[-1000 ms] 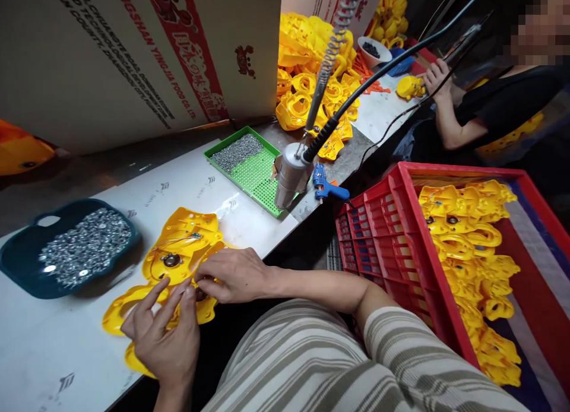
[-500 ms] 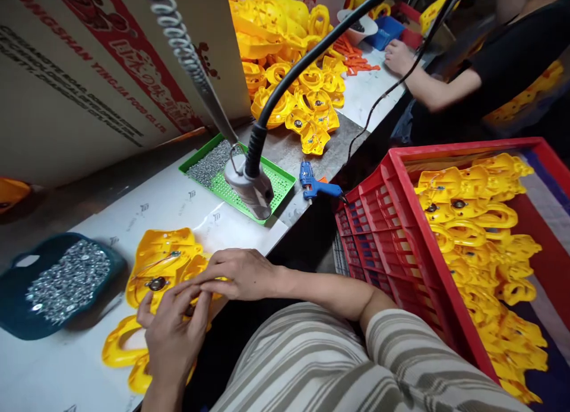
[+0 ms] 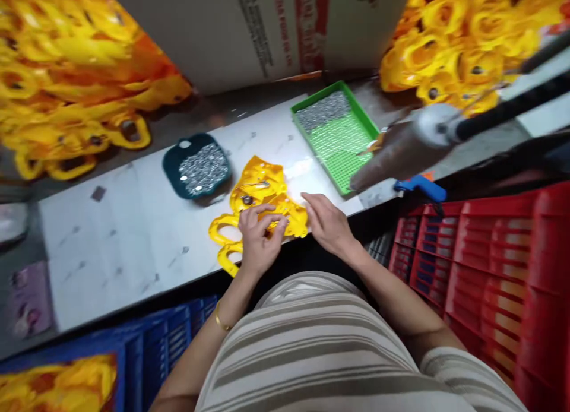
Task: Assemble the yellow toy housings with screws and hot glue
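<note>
Yellow plastic shell halves (image 3: 262, 173) lie hollow side up at the front edge of the white tabletop, with a dark round part and thin wires inside. Over the nearer shell, the thumb and fingers of my left hand (image 3: 259, 241) come together in a pinch; whatever is between them is too small to make out. My right hand (image 3: 330, 225) is beside the shell's right end, its fingers stretched out and nothing visible in them. Two yellow loop-shaped handles (image 3: 214, 229) stick out to the left, partly behind my left hand.
A dark green bowl (image 3: 171, 171) of small metal pieces and a green tray (image 3: 338, 157) of screws stand behind. An electric screwdriver (image 3: 392, 154) hangs at right, near a blue glue gun (image 3: 425, 188). Red (image 3: 481, 263) and blue crates (image 3: 146, 346) flank me; yellow parts (image 3: 66, 67) are heaped at back left.
My view has swung left, bringing the left heap and blue crate into sight. My right hand has moved apart from my left, off the shell to its right side.
</note>
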A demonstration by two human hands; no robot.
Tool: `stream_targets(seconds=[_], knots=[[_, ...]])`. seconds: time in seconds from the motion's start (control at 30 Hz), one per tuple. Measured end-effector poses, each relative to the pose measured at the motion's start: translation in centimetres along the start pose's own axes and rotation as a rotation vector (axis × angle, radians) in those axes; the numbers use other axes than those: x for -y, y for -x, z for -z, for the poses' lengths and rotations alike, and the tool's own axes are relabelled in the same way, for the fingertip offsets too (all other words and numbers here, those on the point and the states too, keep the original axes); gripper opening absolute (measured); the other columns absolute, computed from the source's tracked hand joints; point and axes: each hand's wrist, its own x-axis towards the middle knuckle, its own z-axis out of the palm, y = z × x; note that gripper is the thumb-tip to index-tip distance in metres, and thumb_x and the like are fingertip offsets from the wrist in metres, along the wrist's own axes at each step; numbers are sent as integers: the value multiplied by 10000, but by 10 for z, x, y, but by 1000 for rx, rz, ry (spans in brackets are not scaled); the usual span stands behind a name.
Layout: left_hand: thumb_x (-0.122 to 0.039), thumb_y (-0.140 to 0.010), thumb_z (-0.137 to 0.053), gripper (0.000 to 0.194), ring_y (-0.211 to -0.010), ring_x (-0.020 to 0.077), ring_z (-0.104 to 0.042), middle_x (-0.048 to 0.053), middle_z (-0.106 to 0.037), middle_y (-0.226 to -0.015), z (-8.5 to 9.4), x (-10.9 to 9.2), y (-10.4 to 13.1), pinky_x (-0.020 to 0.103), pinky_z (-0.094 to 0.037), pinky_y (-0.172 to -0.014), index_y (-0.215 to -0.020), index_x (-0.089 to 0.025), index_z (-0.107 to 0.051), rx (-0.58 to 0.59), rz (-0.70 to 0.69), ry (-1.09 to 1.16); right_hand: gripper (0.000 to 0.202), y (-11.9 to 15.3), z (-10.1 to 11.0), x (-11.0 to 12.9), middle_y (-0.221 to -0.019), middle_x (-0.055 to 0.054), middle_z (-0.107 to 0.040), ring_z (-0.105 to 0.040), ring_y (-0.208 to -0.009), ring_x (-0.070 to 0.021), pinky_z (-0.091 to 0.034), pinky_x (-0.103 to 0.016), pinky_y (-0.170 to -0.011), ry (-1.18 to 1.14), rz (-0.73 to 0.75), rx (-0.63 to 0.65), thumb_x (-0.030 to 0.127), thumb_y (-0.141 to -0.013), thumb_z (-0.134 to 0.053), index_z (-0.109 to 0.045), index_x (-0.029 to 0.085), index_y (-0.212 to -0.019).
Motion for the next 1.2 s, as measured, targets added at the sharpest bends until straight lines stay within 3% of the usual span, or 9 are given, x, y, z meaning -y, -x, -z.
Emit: stream_targets(seconds=[0.07, 0.17, 0.27, 0.4, 0.6, 0.9, 1.03, 1.2], knots=[[-324, -877, -636, 148, -1152, 253, -515, 80, -623, -1180, -1, 2, 3, 458, -364, -1037, -824, -224, -733, -29, 32, -20, 382, 3, -6, -7, -1201, -145, -647, -612, -1110, -216, -504, -376, -976, -72, -17, 58, 246, -978, -375, -582, 118, -1271], [-308, -869, -652, 129, -1295, 286, -417, 76, -525, -1373, -1, 2, 9, 497, -304, -1109, -821, -231, -743, -29, 60, -31, 434, 9, -12, -13, -1115, -124, -654, -659, -806, -169, -582, -306, -682, -295, -152, 146, 368, -995, -355, -589, 133, -1276], [-321, -887, -626, 157, -1363, 306, -345, 69, -445, -1471, -3, 1, 11, 528, -256, -1140, -831, -227, -740, -6, 75, -50, 522, 15, -15, -14, -1112, -109, -613, -603, -613, -107, -530, -239, -459, -466, -278, 223, 496, -986, -361, -561, 155, -1327], [-354, -888, -631, 170, -1383, 303, -327, 59, -421, -1505, -7, -6, 11, 544, -241, -1144, -828, -234, -735, 32, 95, -87, 546, 22, -18, -13, -1133, -114, -569, -624, -704, -133, -578, -255, -490, -481, -248, 224, 527, -975, -377, -544, 171, -1354], [-341, -878, -649, 144, -1397, 320, -312, 60, -435, -1506, -8, -15, 8, 600, -201, -1136, -830, -244, -743, 93, 130, -115, 531, 25, -17, -10, -1148, -125, -568, -596, -586, -104, -568, -273, -478, -397, -216, 240, 508, -986, -341, -533, 190, -1366], [-345, -857, -684, 135, -1378, 326, -350, 47, -530, -1431, -7, -15, 6, 610, -214, -1115, -785, -256, -755, 129, 158, -127, 500, 25, -16, -9, -1150, -138, -594, -600, -650, -131, -535, -263, -497, -295, -178, 235, 470, -990, -335, -551, 174, -1330], [-338, -843, -699, 125, -1364, 336, -368, 52, -548, -1412, -10, -11, 4, 603, -242, -1110, -775, -254, -762, 108, 163, -111, 483, 16, -15, -10, -1037, -89, -633, -579, -550, -87, -533, -249, -496, -439, -304, 267, 525, -952, -419, -604, 157, -1206], [-375, -881, -643, 198, -1315, 322, -420, 64, -592, -1352, -2, -3, 11, 560, -315, -1092, -792, -253, -769, 65, 45, -19, 406, 5, -19, 0, -916, -49, -615, -607, -657, -105, -528, -187, -465, -668, -397, 401, 508, -901, -518, -627, 145, -1047]])
